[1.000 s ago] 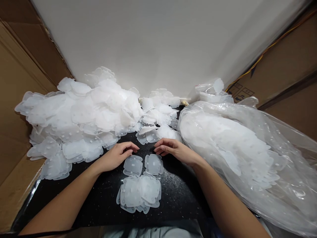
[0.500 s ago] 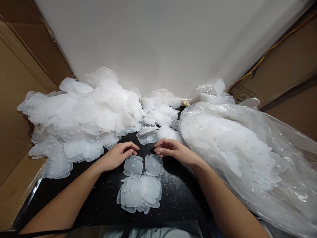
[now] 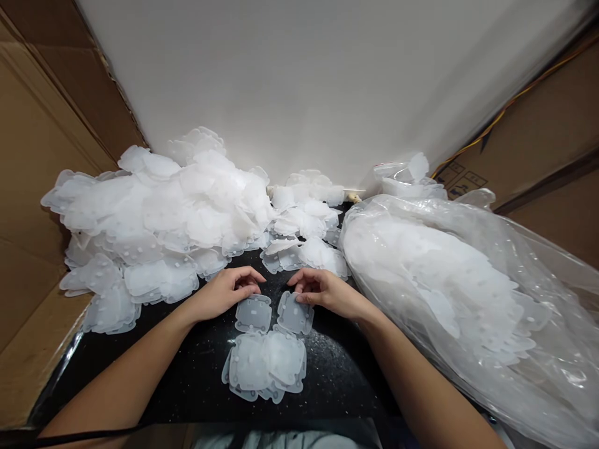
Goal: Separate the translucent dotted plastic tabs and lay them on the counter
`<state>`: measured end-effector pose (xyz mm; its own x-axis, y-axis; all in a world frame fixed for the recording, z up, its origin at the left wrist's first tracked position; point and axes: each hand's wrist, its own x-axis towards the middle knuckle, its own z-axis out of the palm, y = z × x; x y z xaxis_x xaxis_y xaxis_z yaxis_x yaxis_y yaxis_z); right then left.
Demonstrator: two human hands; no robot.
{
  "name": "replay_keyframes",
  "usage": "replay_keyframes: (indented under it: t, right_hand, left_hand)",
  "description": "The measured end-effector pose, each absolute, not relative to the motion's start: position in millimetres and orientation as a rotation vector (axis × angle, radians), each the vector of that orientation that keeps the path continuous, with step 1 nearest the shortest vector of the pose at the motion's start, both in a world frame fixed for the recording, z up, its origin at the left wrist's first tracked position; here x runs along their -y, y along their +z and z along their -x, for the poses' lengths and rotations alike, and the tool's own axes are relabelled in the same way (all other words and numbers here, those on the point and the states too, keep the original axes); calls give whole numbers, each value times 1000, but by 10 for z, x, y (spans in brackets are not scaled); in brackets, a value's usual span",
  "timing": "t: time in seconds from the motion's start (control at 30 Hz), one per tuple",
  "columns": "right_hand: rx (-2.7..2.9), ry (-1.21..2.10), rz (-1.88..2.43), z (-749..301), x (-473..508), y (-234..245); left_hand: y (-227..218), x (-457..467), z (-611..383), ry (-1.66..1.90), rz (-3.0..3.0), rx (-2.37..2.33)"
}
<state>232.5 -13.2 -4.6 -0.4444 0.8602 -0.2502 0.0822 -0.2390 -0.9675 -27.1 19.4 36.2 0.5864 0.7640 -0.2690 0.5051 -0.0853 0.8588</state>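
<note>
Two translucent white square pads lie side by side on the black tabletop [image 3: 196, 368]. My left hand [image 3: 223, 295] rests just behind the left pad [image 3: 253, 313], fingers loosely bent and apart, holding nothing. My right hand [image 3: 324, 292] has its fingertips pinched on the top edge of the right pad [image 3: 294, 315], which sits slightly turned. Closer to me lies a small stack of the same pads [image 3: 265, 365], touched by neither hand.
A big loose heap of pads [image 3: 159, 218] fills the back left, with a smaller heap [image 3: 304, 231] at the back middle. A clear plastic bag of pads [image 3: 449, 293] crowds the right side. Cardboard walls [image 3: 28, 206] stand left and right, with a white wall behind.
My right hand has drawn nearer and closed its fingertips on the right pad, which has turned a little. The left hand has hardly moved.
</note>
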Motion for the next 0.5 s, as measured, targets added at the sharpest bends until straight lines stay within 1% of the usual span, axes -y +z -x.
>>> replay_keyframes:
  t: [0.2,0.5]
  right_hand:
    - [1352,1685,1207,-2322,107,-81]
    - [1354,1671,1250,-2327,109,-45]
  left_hand:
    - [346,-193,262,262,-1770,-1051]
    - [313,-219,283,334,-1754,-1071]
